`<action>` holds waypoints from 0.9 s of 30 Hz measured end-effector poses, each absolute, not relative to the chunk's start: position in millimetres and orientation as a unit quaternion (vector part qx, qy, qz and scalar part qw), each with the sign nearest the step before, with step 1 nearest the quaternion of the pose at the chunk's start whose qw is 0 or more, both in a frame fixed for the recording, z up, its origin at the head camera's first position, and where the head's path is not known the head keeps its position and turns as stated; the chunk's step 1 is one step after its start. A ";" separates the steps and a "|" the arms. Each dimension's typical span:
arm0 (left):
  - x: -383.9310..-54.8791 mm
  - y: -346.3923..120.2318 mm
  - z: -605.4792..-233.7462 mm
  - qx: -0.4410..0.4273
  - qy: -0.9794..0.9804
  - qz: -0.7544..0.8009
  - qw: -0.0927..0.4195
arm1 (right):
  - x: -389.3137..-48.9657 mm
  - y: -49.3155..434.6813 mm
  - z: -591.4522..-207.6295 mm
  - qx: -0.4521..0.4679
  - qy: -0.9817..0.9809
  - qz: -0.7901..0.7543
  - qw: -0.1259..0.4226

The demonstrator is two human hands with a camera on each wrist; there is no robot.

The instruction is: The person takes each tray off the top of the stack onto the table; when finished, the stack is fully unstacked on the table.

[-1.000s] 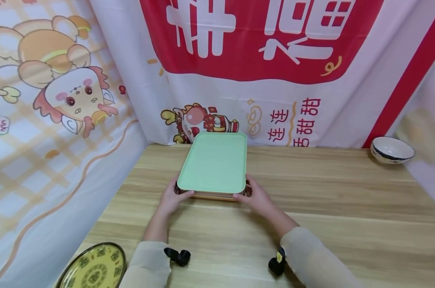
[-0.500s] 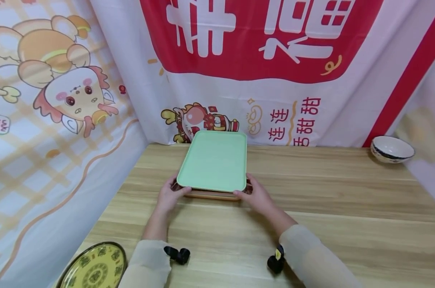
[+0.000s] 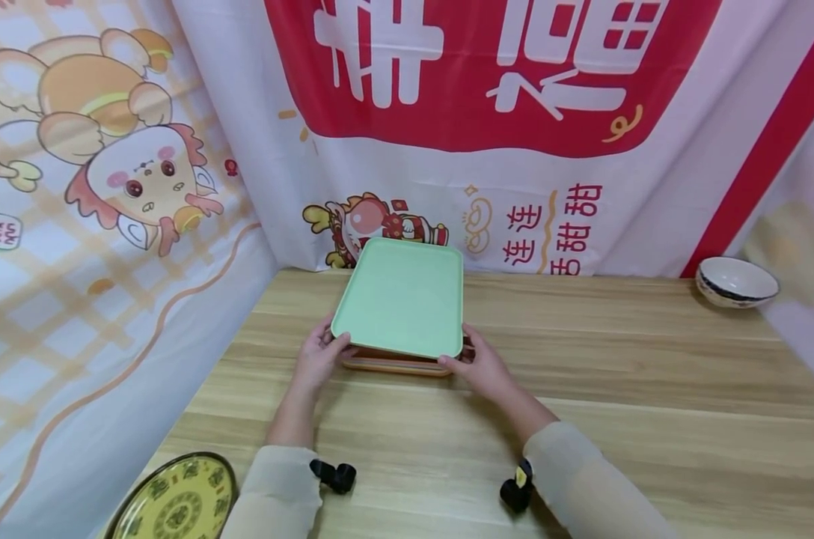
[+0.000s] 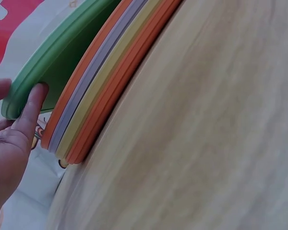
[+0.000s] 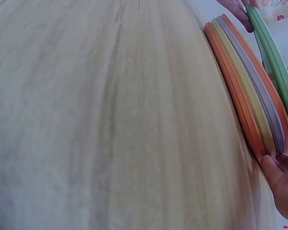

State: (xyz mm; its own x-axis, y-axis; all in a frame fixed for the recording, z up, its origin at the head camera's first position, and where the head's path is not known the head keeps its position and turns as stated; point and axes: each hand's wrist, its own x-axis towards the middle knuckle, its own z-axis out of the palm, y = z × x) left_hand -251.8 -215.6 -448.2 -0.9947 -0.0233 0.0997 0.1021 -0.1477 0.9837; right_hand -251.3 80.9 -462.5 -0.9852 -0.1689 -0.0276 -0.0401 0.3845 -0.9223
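Observation:
A light green rectangular tray (image 3: 402, 299) lies tilted over a stack of trays (image 4: 105, 79) in orange, purple and yellow. My left hand (image 3: 317, 358) pinches its near left corner, thumb on top and fingers beneath, with that corner raised off the stack. At the near right corner, my right hand (image 3: 479, 365) has its thumb over the green rim, while its fingers (image 5: 274, 173) touch the corner of the stack below. The gap under the green tray is wider on the left than on the right. The stack rests on the wooden table (image 3: 407, 449).
A patterned yellow plate (image 3: 178, 509) with a dark rim sits at the table's near left. At the far right stands a white bowl (image 3: 737, 281) with a dark band. A printed cloth (image 3: 393, 172) hangs behind the table's back edge.
The left front corner of the green tray has risen with my left hand, uncovering more of the orange tray below. My right hand has stayed nearly in place.

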 end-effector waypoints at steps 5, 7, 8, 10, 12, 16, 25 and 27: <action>-249.3 -210.2 -444.1 0.020 -0.624 -0.781 0.024 | -250.5 81.1 -464.8 -0.060 0.819 -0.568 0.055; -247.9 -209.7 -440.2 0.038 -0.610 -0.791 0.021 | -250.3 80.9 -466.6 -0.062 0.813 -0.577 0.056; -247.3 -210.2 -437.7 0.046 -0.600 -0.799 0.020 | -250.2 80.7 -467.8 -0.065 0.812 -0.577 0.057; -245.7 -212.3 -430.5 0.055 -0.585 -0.809 0.020 | -249.9 80.3 -470.1 -0.071 0.807 -0.582 0.061; -244.2 -215.4 -421.2 0.055 -0.582 -0.811 0.022 | -249.6 80.1 -472.0 -0.076 0.802 -0.589 0.065; -240.4 -227.3 -399.8 0.050 -0.583 -0.811 0.018 | -249.2 80.1 -475.0 -0.069 0.801 -0.591 0.062; -220.4 -280.2 -358.1 0.014 -0.552 -0.834 0.020 | -248.6 78.9 -479.3 -0.065 0.809 -0.582 0.049; -215.9 -295.2 -352.5 0.012 -0.552 -0.834 0.022 | -248.7 79.0 -479.5 -0.066 0.808 -0.583 0.046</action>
State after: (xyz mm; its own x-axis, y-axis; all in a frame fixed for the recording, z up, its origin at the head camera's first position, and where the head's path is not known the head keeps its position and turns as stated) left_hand -215.9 -295.2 -352.5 -0.9987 -0.0499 0.0048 0.0239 -0.3898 0.9206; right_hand -248.7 79.0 -479.5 -0.9870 -0.1605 0.0020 -0.0525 0.3111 -0.9489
